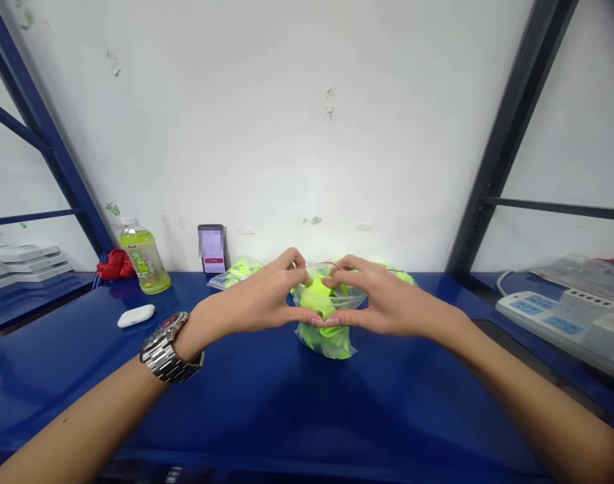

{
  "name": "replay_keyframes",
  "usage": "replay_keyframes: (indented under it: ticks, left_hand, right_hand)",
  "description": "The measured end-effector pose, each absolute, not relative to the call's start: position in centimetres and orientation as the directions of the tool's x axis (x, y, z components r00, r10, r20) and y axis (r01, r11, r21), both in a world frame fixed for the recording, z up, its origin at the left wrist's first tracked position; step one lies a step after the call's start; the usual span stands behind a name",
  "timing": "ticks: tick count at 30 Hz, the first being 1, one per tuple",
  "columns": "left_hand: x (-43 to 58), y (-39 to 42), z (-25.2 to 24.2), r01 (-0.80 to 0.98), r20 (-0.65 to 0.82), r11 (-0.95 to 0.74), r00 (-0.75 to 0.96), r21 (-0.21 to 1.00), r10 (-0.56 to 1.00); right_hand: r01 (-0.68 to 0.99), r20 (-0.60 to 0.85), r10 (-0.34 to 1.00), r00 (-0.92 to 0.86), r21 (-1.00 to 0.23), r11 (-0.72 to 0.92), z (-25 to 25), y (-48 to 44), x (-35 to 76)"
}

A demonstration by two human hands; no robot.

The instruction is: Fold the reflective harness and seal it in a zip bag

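Plastic bag (323, 339) packed with neon-green pieces stands on the blue shelf (246, 396), between the two hands. Left hand (251, 299) and right hand (387, 299) both curl around its upper part, gripping it, with the thumbs meeting on the near side. Wristwatch (170, 347) circles the left wrist. Toward the far edge stand a drink bottle (144, 262), a phone (212, 249) and a second bag (235, 274) of green pieces. An earbud case (136, 315) lies left of the hands, and a power strip (549, 316) sits at the right.
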State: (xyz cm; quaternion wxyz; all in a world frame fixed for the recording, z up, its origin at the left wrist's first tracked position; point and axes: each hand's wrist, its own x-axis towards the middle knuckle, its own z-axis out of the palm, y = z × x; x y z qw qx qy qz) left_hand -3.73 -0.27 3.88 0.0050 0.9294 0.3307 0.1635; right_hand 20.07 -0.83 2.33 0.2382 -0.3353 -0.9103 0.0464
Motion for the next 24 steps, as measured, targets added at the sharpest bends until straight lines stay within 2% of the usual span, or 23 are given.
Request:
replay_keyframes:
  ticks: [3,9,15,24]
  left_hand:
    - [-4.0,-0.4,4.0,0.635,0.29,-0.763,0.712,0.124,0.64]
    - [-4.3,-0.3,3.7,0.62,0.314,-0.781,0.728,0.079,0.609]
    - [-4.0,-0.2,4.0,0.586,0.325,-0.803,0.743,0.108,0.585]
    - [-3.5,-0.4,4.5,0.596,0.305,-0.795,0.74,0.115,0.599]
  right_hand:
    - [0.601,0.349,0.66,-0.665,-0.273,0.751,2.5,-0.9,19.7]
    - [0.661,0.288,0.687,-0.667,-0.197,0.724,3.2,-1.1,18.7]
    - [0.748,0.286,0.753,-0.592,-0.153,0.646,2.7,-0.7,18.5]
    - [0.727,0.271,0.733,-0.624,-0.143,0.672,2.2,-0.9,18.7]
